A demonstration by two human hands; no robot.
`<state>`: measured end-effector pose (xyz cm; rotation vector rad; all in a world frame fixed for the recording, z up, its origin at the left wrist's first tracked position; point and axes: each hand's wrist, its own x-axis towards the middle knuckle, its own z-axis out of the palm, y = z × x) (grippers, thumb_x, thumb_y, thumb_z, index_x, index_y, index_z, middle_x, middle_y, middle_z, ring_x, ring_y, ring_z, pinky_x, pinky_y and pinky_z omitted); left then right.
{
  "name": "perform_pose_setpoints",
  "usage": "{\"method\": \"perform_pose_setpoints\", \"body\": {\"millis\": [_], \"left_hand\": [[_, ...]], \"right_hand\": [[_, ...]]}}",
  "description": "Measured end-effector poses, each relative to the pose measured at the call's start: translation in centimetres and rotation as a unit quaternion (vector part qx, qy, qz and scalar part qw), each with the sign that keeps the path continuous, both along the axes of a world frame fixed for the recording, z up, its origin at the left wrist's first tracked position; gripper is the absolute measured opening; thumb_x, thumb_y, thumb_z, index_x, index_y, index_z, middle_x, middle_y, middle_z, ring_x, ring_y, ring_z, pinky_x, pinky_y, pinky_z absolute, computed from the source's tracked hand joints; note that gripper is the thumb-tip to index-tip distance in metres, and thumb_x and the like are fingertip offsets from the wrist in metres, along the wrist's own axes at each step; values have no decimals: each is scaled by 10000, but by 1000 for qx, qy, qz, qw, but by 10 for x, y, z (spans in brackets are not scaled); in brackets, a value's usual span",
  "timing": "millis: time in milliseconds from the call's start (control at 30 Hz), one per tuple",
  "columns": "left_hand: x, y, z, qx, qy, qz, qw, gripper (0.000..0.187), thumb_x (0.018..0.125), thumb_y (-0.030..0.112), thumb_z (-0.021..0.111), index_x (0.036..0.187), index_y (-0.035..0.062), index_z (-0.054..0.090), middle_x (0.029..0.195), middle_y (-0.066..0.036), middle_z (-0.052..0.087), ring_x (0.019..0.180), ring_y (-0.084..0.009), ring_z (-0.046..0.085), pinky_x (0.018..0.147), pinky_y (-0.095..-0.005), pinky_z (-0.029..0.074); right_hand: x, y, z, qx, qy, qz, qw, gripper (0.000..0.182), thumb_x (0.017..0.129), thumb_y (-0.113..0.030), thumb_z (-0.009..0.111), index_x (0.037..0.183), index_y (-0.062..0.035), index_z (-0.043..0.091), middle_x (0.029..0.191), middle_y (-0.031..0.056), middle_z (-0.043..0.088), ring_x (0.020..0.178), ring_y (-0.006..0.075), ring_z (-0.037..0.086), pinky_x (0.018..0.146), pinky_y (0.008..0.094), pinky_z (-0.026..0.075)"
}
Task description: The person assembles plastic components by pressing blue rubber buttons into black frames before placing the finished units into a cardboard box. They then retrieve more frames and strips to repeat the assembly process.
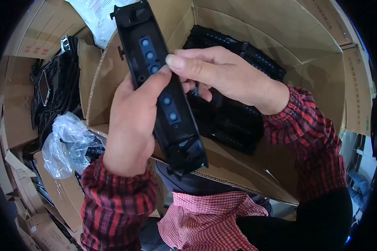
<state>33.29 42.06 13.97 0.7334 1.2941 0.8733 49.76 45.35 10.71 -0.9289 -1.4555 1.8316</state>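
Observation:
A long black plastic housing point(178, 125) with a row of round bluish inserts is held up at a tilt over an open carton. My left hand point(134, 113) is closed around its middle, thumb lying across the front face. At its right edge is my right hand point(226, 73), thumb tip beside my left thumb and the other fingers curled in by the edge. Part of those fingers is hidden, so their exact grip is hard to see. Below, several similar black parts point(234, 121) lie in the carton.
The open cardboard carton point(318, 83) surrounds the parts, its near edge by my lap. On the left are a stack of black parts point(60, 83), a clear plastic bag point(65, 144) and more cartons point(50, 230). A white plastic bag point(98, 19) sits at the upper left.

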Motion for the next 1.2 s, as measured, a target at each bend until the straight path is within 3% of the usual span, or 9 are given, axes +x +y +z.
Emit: {"method": "perform_pose_setpoints", "body": {"millis": [267, 333, 400, 567, 667, 733, 867, 933, 1200], "left_hand": [[1, 18, -19, 76, 20, -30, 996, 257, 888, 155, 573, 1102, 16, 542, 876, -83, 649, 763, -154, 639, 686, -270, 524], [-5, 27, -18, 88, -4, -66, 994, 274, 891, 172, 583, 1113, 19, 533, 887, -85, 652, 787, -155, 641, 717, -275, 526], [-12, 49, -9, 145, 149, -298, 932, 282, 906, 199, 576, 1121, 25, 524, 914, -89, 654, 826, -155, 640, 764, -280, 521], [19, 91, -6, 139, 267, -517, 801, 363, 861, 196, 613, 1149, -9, 530, 879, -91, 648, 808, -174, 629, 815, -299, 484], [30, 96, -12, 136, 379, -622, 671, 532, 833, 191, 634, 1308, 38, 449, 945, -127, 646, 921, -251, 611, 870, -318, 454], [13, 87, -36, 210, 404, -557, 695, 596, 818, 226, 657, 1337, 54, 420, 1084, -182, 607, 1040, -281, 576, 901, -323, 440], [-44, 69, -22, 386, 421, -327, 753, 522, 849, 218, 639, 1294, 26, 445, 1237, -186, 534, 1125, -245, 535, 984, -329, 378], [-70, 40, -1, 303, 323, -188, 877, 420, 883, 171, 597, 1259, 25, 482, 1195, -132, 569, 1107, -191, 541, 969, -319, 392], [-185, -135, -13, 139, 324, 129, 927, 167, 916, 63, 536, 1070, 6, 567, 989, -84, 632, 905, -132, 590, 822, -266, 465]], "right_hand": [[7, 18, -15, 142, -63, -54, 986, 318, 937, -348, 521, 961, -51, 631, 713, -46, 527, 608, 24, 473, 520, 163, 363], [27, 31, -9, 452, -234, -176, 843, 246, 883, -241, 612, 1009, -30, 609, 819, 20, 600, 720, 118, 563, 615, 261, 444], [44, 34, 3, 554, -305, -184, 752, 239, 863, -199, 633, 1023, -25, 599, 873, 51, 615, 771, 167, 583, 662, 312, 468], [76, 43, 16, 656, -410, 10, 633, 236, 827, -140, 627, 1025, -19, 586, 922, 111, 590, 841, 256, 562, 730, 383, 460], [67, 34, 21, 567, -468, 143, 663, 282, 775, -82, 600, 1038, 11, 563, 891, 164, 523, 878, 326, 520, 754, 409, 437], [61, 21, -17, 514, -476, 137, 700, 178, 753, -46, 599, 915, 25, 620, 798, 127, 559, 787, 298, 577, 683, 366, 494], [50, -24, -144, 355, -499, 171, 772, 267, 810, -84, 550, 1035, 54, 591, 927, 194, 592, 848, 307, 608, 744, 338, 528], [28, -56, -203, 237, -468, 160, 836, 285, 826, -74, 528, 1078, 53, 571, 1004, 212, 579, 879, 313, 611, 755, 354, 531], [-42, -101, -327, 204, -505, 78, 835, 198, 820, -91, 517, 975, 2, 595, 969, 184, 590, 808, 348, 620, 699, 421, 521]]}}
